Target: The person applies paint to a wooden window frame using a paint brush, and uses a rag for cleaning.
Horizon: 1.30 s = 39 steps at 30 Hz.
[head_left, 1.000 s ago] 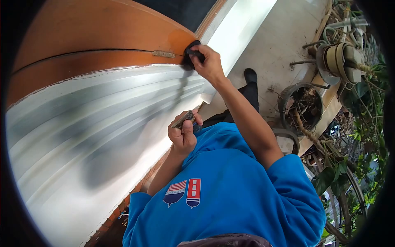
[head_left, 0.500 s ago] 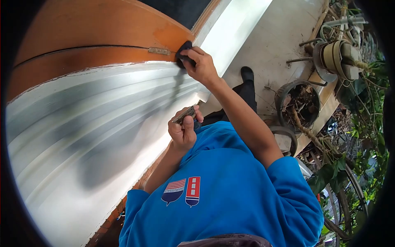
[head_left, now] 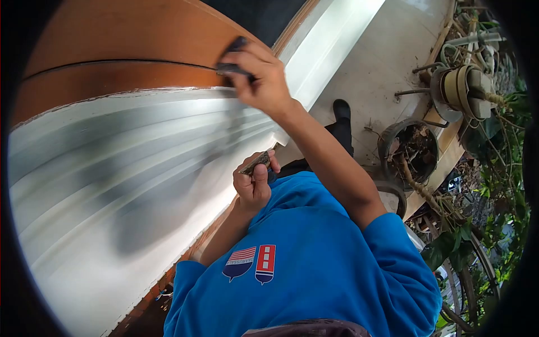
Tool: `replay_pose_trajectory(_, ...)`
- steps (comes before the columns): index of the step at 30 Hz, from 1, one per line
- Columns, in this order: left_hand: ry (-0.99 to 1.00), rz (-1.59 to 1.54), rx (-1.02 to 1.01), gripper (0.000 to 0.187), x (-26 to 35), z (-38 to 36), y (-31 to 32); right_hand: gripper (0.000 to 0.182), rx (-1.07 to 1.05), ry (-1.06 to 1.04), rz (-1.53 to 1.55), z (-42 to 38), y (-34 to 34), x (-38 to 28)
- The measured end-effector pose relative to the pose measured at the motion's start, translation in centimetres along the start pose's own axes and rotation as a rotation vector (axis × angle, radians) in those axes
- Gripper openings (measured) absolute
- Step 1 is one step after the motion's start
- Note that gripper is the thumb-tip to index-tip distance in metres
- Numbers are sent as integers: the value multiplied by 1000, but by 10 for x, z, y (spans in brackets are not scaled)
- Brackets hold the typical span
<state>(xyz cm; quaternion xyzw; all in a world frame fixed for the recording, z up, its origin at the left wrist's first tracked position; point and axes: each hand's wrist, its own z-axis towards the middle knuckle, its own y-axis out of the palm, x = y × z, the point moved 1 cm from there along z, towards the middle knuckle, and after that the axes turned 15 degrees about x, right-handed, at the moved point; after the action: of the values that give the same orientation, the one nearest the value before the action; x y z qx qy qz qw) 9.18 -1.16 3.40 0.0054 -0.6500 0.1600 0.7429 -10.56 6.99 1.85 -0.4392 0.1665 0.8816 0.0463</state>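
Note:
My right hand [head_left: 261,76] is closed on a black pad [head_left: 234,62], blurred by motion, over the orange-brown wooden window frame [head_left: 140,33]. The pad is over the dark seam that runs along this frame, near its corner by the white post. Lower down, close to my blue shirt [head_left: 314,253], my left hand [head_left: 252,188] is closed around a small flat piece [head_left: 257,163] with a dark, mottled face. Its kind is not clear, and the fingers hide part of it.
White ridged moulding [head_left: 140,140] runs below the wood. A white post [head_left: 323,56] borders the tiled floor [head_left: 387,62], where my dark shoe [head_left: 341,109] shows. To the right stand a black plant pot [head_left: 412,151] and leafy plants [head_left: 494,208].
My right hand has moved left with the black pad, over where a pale patch showed on the seam. My left hand holds its piece in nearly the same place.

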Motion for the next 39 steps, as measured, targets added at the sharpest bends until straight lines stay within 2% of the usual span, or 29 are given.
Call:
replay_pose_trajectory(1,10,11,-9,36,1,-1,0,25,-58,-16,36,12,6,-20)
replay_pose_trajectory(4,45,14,-26,36,6,3,6,29,-107,-235,133,38,24,-46)
replay_pose_trajectory(8,40,-19,-15,36,6,4,3,24,11,-194,113,8,1,5)
replay_pose_trajectory(9,30,-22,-7,36,6,3,1,21,38,-71,52,-4,-8,24)
replay_pose_trajectory(12,90,-70,82,35,8,6,7,18,-109,195,-166,-37,-37,60)
replay_pose_trajectory(15,65,-120,77,35,6,3,9,17,9,126,-142,-36,-22,54)
replay_pose_trajectory(17,70,-115,77,35,8,3,12,15,104,-104,-77,7,5,7)
replay_pose_trajectory(20,52,-102,68,35,15,5,15,31,178,-337,-33,61,44,-59)
replay_pose_trajectory(23,-3,-70,37,37,20,1,10,36,251,-401,-72,73,50,-60)
replay_pose_trajectory(24,26,-55,16,38,20,2,8,37,251,-267,-139,61,41,-44)
replay_pose_trajectory(26,65,-67,47,38,18,1,6,23,334,-188,-210,28,26,13)
replay_pose_trajectory(27,62,-63,57,37,16,-2,3,17,298,-28,-256,3,15,33)
replay_pose_trajectory(29,59,-61,61,35,11,-4,1,26,197,90,-258,-26,2,48)
replay_pose_trajectory(31,65,-86,62,32,8,-4,4,26,122,-196,-254,-2,9,17)
replay_pose_trajectory(33,58,-176,109,32,8,-3,7,35,92,-420,-163,35,30,-17)
replay_pose_trajectory(36,91,-124,100,33,17,5,5,26,139,-828,-73,122,68,-107)
replay_pose_trajectory(39,153,-90,99,34,33,13,2,22,128,-893,-18,162,86,-142)
